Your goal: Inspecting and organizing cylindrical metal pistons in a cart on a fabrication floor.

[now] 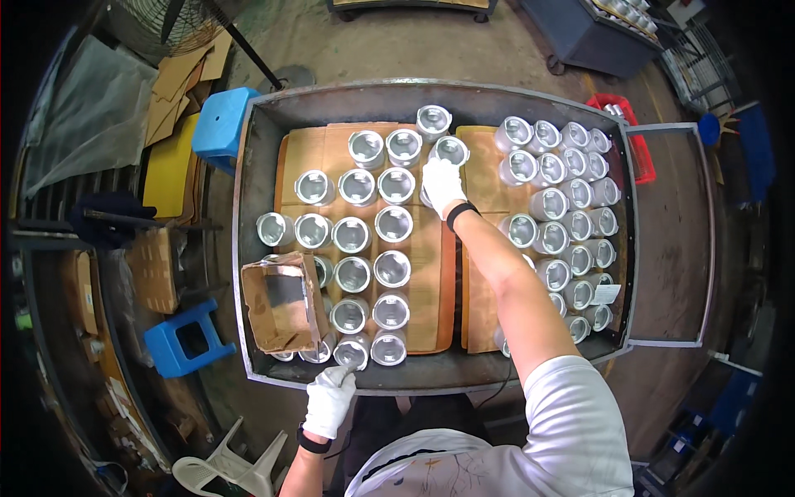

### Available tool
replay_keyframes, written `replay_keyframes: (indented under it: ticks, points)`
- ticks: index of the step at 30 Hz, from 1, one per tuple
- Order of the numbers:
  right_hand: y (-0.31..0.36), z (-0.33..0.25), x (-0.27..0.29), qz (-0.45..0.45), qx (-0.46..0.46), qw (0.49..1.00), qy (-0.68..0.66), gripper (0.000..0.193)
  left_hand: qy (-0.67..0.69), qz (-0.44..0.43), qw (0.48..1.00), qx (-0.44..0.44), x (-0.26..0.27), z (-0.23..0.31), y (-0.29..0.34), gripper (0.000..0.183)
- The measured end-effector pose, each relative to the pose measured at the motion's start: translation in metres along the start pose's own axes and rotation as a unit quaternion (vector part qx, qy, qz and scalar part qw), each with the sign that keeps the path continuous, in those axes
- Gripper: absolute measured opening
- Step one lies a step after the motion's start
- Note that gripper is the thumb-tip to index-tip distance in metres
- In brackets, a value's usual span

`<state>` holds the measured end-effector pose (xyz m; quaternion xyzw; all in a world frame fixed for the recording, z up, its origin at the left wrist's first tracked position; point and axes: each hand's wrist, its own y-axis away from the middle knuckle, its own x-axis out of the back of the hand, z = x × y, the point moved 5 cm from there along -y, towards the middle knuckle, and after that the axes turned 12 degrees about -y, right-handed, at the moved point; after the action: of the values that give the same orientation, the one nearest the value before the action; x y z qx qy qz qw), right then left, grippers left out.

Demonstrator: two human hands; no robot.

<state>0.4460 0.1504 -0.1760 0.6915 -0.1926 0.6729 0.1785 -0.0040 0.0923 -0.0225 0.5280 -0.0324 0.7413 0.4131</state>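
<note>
Silvery cylindrical metal castings, resembling pistons, stand in rows on cardboard sheets inside a grey metal cart. My right hand, in a white glove, reaches to the middle of the cart with its fingers closed round a casting that is mostly hidden under it. Just beyond it stands another casting. My left hand, gloved too, is over the cart's front edge beside a near casting. Its fingers are pinched together; what they hold, if anything, is too small to make out.
An open cardboard box sits over castings at the front left. More castings fill the cart's right side. The cart's raised metal rim surrounds everything. Outside are blue stools, a white chair, a fan and a red crate.
</note>
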Motion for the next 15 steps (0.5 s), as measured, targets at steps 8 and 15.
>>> replay_keyframes:
  ticks: [8, 15]
  points:
    - [0.029, 0.021, 0.013, -0.005, 0.021, 0.98, -0.2, 0.01, 0.047, -0.026, 0.997, 0.05, 0.003, 0.005, 0.015, 0.024]
    - [0.026, 0.065, 0.035, 0.006, -0.015, 0.948, -0.317, 0.025, 0.063, -0.063, 0.992, 0.085, -0.014, -0.002, 0.03, 0.024]
